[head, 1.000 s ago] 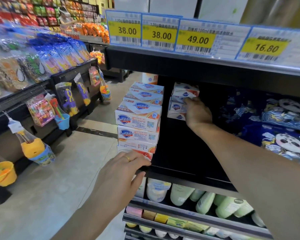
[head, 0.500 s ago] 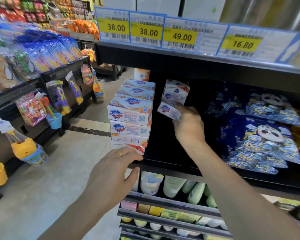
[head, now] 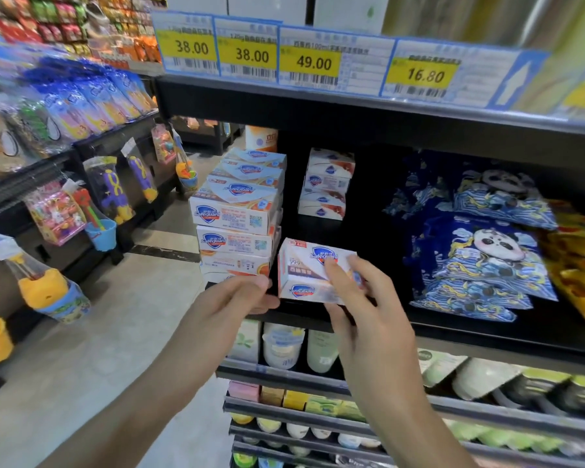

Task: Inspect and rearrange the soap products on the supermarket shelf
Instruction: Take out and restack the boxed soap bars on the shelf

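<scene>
Two hands are in front of the black shelf (head: 318, 319). I see my right hand (head: 368, 309) holding one white soap box (head: 313, 270), with the fingers curled over its top and the thumb under it; the box is in the air just above the front edge of the shelf, a little tilted. My left hand (head: 230, 302) is near the left end of the box with relaxed, nearly straight fingers; I cannot tell if it touches the box. Just beside, at the left, stands the tall stack of soap boxes (head: 237, 217). Deeper on the shelf is a smaller stack (head: 326, 184). Panda packets (head: 480, 251) lie at the right, and yellow price labels (head: 313, 62) hang above.
</scene>
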The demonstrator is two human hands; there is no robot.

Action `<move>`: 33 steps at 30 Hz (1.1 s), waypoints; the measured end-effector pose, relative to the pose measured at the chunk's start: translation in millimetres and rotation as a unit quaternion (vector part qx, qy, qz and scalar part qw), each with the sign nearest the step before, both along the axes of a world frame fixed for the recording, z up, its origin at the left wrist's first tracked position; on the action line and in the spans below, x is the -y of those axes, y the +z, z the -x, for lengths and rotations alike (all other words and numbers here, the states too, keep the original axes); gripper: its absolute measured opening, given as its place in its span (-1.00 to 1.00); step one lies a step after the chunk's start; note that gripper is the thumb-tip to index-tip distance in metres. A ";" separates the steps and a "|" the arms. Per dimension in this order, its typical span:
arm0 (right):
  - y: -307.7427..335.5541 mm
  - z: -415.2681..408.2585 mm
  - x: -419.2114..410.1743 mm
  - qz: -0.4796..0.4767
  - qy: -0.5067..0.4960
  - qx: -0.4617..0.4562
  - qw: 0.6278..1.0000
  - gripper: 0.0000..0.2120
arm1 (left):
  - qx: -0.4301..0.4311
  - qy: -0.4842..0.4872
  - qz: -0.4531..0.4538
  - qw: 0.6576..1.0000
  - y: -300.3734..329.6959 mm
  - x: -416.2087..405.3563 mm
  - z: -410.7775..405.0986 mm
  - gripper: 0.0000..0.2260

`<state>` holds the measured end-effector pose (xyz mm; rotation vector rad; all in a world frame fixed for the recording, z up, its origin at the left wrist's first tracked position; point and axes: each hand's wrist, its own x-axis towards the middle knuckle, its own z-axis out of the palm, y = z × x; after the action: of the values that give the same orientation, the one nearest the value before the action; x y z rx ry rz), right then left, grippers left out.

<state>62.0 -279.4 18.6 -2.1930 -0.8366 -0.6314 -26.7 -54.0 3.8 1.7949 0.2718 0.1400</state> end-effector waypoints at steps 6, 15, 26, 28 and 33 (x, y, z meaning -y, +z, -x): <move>-12.6 17.0 8.5 0.018 0.071 0.016 0.997 -0.35 | 0.022 0.046 0.116 0.992 42.7 53.2 -12.2 -0.83; 11.9 18.4 26.2 -0.214 0.250 -0.264 0.907 -0.63 | 0.022 0.061 0.115 0.991 53.8 53.6 -13.4 -0.77; 32.9 4.7 32.4 -0.303 0.282 -0.376 0.829 -0.70 | 0.023 0.044 0.217 0.975 61.9 52.7 -25.7 -0.66; 38.5 5.7 34.7 -0.315 0.264 -0.406 0.816 -0.71 | 0.046 0.031 0.233 0.971 60.3 46.5 -27.0 -0.54; 45.2 5.7 37.5 -0.309 0.230 -0.449 0.806 -0.72 | 0.144 -0.014 0.017 0.989 54.1 45.5 -3.8 -0.43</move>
<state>56.2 -316.9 63.8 -1.3355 -0.4879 0.3586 -22.9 -99.4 57.8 1.7183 0.0419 0.3702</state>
